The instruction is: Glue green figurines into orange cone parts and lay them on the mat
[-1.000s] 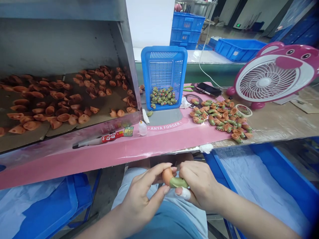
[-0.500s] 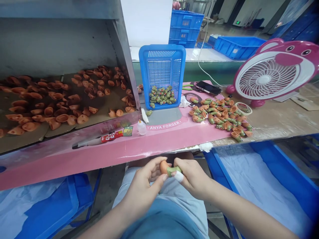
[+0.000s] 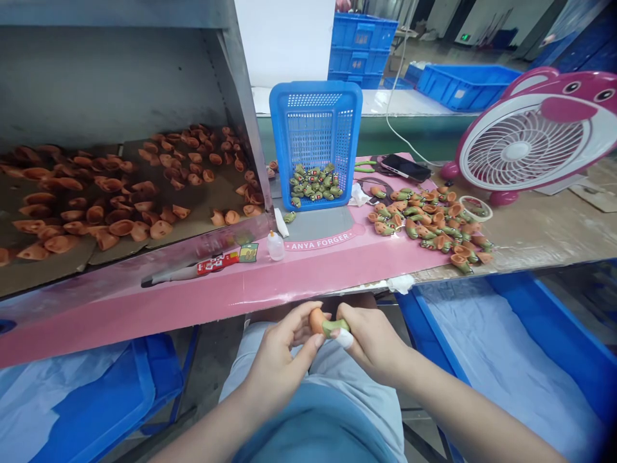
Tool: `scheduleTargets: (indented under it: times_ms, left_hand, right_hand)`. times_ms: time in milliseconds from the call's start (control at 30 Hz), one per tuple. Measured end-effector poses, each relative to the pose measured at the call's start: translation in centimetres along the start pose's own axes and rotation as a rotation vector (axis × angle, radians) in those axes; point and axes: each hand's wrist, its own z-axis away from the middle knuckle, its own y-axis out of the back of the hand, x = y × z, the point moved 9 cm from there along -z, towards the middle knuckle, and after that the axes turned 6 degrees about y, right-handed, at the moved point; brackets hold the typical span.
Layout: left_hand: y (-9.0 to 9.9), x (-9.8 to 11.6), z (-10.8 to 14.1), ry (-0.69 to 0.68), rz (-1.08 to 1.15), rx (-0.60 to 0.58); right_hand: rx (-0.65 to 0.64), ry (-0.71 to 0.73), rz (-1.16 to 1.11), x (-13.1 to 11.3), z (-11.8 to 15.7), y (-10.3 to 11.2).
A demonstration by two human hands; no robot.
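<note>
My left hand (image 3: 284,354) and my right hand (image 3: 371,344) meet over my lap, both gripping a small orange moulded piece with a green part (image 3: 328,325). The orange end sits against my left fingers, and the green part runs under my right fingers. A white bandage (image 3: 344,338) wraps a finger of my right hand. Beyond the pink board's front edge, a loose heap of similar orange-and-green pieces (image 3: 424,225) lies out of reach of both hands. Several more green pieces (image 3: 313,186) lie inside a blue plastic basket (image 3: 315,122).
Bare orange hollow pieces lie on cardboard (image 3: 116,206) in a grey metal shelf at left. A glue bottle (image 3: 276,246), a tube (image 3: 216,262), a phone (image 3: 405,168) and a pink bear-shaped fan (image 3: 530,135) stand about the board. Lined blue bins (image 3: 501,360) sit low on both sides.
Both hands have drawn closer together and sit slightly farther from my head, with the piece still between them. The whole view has shifted a little as my head moved.
</note>
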Motion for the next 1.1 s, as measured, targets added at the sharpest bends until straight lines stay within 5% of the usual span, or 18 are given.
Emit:
scheduleTargets:
  times_ms: [200, 433, 633, 900, 1100]
  left_hand:
    - [0.0, 1.4, 2.0, -0.240, -0.268, 0.020]
    - [-0.1, 2.0, 2.8, -0.386, -0.464, -0.019]
    - [0.2, 2.2, 2.3, -0.359, -0.473, -0.038]
    - [0.1, 1.3, 2.1, -0.249, -0.147, -0.110]
    - [0.7, 1.3, 2.2, -0.295, -0.132, -0.034]
  right_hand:
    - [0.114, 0.238, 0.183, -3.3, 0.4, 2.2]
    - [0.162, 0.304, 0.295, -4.9, 0.9, 2.7]
    - [0.187, 0.337, 0.391, -5.3, 1.1, 3.1]
    - [0.211, 0.352, 0.459, -5.4, 1.0, 3.4]
    - [0.204, 0.298, 0.392, -4.7, 1.0, 3.2]
